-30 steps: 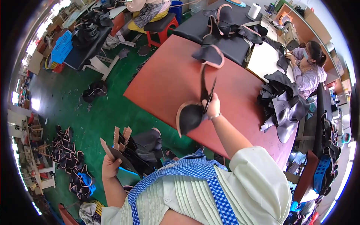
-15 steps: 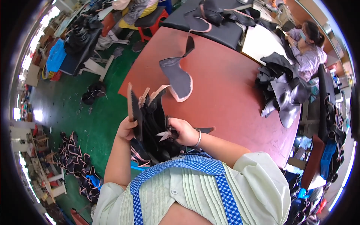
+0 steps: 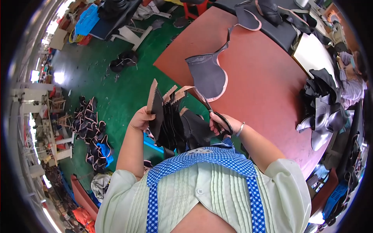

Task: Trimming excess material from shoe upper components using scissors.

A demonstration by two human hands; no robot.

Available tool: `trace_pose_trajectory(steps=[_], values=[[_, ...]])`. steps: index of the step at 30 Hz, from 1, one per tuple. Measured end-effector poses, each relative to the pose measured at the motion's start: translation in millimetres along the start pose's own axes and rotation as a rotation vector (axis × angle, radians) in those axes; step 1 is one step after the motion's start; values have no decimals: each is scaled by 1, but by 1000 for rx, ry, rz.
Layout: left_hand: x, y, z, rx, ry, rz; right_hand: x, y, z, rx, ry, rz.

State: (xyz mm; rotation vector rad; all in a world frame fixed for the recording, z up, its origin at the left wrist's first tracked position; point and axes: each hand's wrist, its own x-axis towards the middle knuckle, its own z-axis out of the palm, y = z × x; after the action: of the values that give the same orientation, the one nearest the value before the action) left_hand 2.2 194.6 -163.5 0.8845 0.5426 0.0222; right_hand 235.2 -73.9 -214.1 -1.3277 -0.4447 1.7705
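My left hand (image 3: 142, 119) grips the left side of a stack of black leather-like pieces (image 3: 167, 124) with pale pinkish zigzag edges, held in front of my apron. My right hand (image 3: 225, 125) is closed on a pair of black-handled scissors (image 3: 221, 118). Their blades point up and left, at the pale edging between the stack and a dark curved piece (image 3: 208, 75) with a pink-trimmed rim. That piece lies on the reddish-brown table (image 3: 260, 81), and a thin band runs from it toward further pieces at the far side. Whether the blades touch the edging I cannot tell.
A heap of black pieces (image 3: 324, 110) sits on the table's right side, near a seated person (image 3: 351, 83). On the green floor (image 3: 97, 91) lie a dark bundle (image 3: 123, 61) and a long pile of pink-edged pieces (image 3: 91, 134). A blue crate (image 3: 87, 19) stands far left.
My right hand has moved away from the stack, and the scissors have swung from pointing left to pointing up at the edging. The whole view has shifted. My left hand keeps its hold.
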Motion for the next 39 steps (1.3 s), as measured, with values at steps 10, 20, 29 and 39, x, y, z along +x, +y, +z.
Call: trace_pose_trajectory(steps=[10, 20, 29, 39], values=[[-22, -12, -8, 71, -56, -80, 31, -58, 29, -150, 229, 11], [-163, -75, -60, 158, 409, 73, 38, 28, 43, -336, 521, -55], [-211, -172, -112, 137, 562, -25, 77, 40, 73, -407, 506, 361], [-196, -232, -344, -308, 1167, 205, 118, 12, 132, -566, 477, 408]])
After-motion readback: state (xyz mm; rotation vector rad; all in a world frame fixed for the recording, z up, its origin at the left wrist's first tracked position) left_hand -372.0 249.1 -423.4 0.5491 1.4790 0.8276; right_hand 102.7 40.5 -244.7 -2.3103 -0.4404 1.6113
